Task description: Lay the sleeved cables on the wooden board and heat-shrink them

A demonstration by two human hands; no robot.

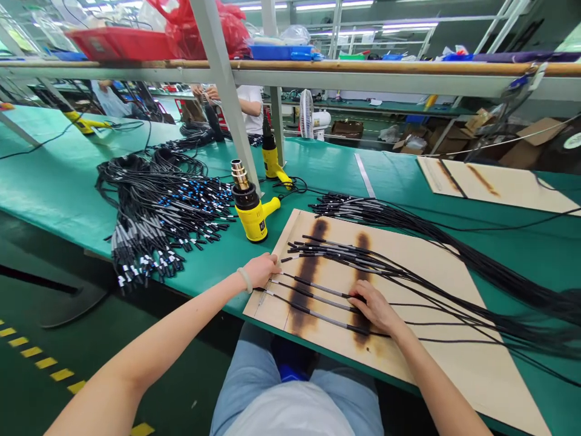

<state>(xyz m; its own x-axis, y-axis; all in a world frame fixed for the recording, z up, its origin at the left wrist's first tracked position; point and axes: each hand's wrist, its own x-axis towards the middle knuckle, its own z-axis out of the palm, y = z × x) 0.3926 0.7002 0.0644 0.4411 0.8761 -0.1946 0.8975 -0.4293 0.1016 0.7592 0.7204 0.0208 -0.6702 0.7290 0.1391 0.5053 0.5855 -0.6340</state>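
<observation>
A thin black cable with a grey sleeved section [320,284] is stretched across the scorched wooden board [481,381]. My left hand [262,270] pinches its tip at the board's left edge. My right hand [373,307] closes on the same cable past the grey section, over the second burn mark. Nearer to me, two similar cables lie roughly parallel, the closest one with a grey sleeve [324,319]. Beyond my hands, a loose bunch of cables [345,253] rests on the board, tips to the left.
A yellow heat gun [252,212] stands nozzle-up left of the board, with another heat gun [272,162] behind. A big cable pile [158,206] covers the left bench. More cables [408,224] run along the board's far side. A metal post [227,91] rises behind. A person works opposite.
</observation>
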